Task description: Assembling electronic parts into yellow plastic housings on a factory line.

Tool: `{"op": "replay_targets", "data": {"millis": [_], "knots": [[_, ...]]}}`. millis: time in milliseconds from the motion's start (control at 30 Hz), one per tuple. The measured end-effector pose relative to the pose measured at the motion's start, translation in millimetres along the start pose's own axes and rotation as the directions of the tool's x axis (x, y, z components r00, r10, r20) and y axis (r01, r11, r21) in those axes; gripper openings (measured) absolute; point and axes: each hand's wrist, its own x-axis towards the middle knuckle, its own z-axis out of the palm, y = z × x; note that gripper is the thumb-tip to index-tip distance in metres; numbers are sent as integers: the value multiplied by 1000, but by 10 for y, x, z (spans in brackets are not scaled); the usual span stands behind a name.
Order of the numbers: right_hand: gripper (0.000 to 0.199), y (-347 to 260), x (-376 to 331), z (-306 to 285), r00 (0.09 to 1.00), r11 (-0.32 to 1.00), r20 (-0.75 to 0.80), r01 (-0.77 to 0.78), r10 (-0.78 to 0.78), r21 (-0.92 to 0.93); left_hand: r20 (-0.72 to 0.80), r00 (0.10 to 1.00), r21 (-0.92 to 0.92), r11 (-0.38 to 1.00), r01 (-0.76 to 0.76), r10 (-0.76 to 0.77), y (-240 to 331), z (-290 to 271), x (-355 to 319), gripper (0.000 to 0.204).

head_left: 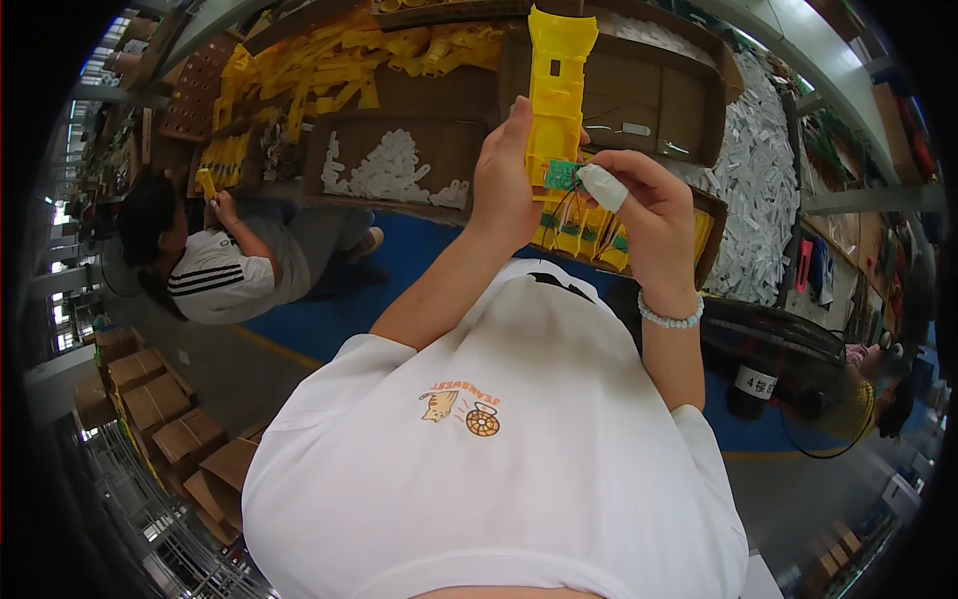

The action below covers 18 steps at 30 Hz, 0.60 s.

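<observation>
My left hand (506, 180) is closed round a long yellow plastic housing (557, 95), held upright with its hollow inside showing and its flared end at the top. Over the lower part of that housing lies a small green circuit board (562, 176) with thin wires hanging from it. My right hand (649, 205) pinches at the board's right edge. A white wrap (603, 187) covers a fingertip there and hides part of the grip. Whether the board is seated in the housing I cannot tell.
Below my hands, a cardboard box (711, 215) holds yellow housings with green boards. White small parts (389, 168) fill a carton at left; more white pieces (748, 190) are heaped at right. Yellow parts (329, 60) lie behind. A seated co-worker (225, 270) handles a yellow piece.
</observation>
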Motion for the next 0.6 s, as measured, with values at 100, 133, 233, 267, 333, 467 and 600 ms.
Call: {"op": "replay_targets", "data": {"millis": [100,133,233,267,333,467,600], "knots": [[15,-63,7,-30,1000,1000,-9,18,-18,-6,27,999,-4,1000,-18,18,11,27,-3,49],[14,-102,-1,-79,998,998,-22,59,-60,-20,30,999,-6,1000,-27,27,49,36,4,49],[12,-274,22,-260,953,898,-7,284,-303,-336,86,996,196,980,16,-33,175,-22,14,44],[12,-333,29,-326,877,687,85,428,-473,-587,217,966,255,964,80,-137,208,-121,37,44],[14,-355,56,-432,880,607,129,415,-457,-678,354,903,317,940,128,-242,229,-248,48,44],[12,0,85,-545,969,907,44,243,-243,-344,376,906,340,938,63,-196,284,-239,9,52],[11,264,-12,-432,973,995,-225,-24,45,97,421,907,37,999,-4,-12,160,-278,-23,49]]}}
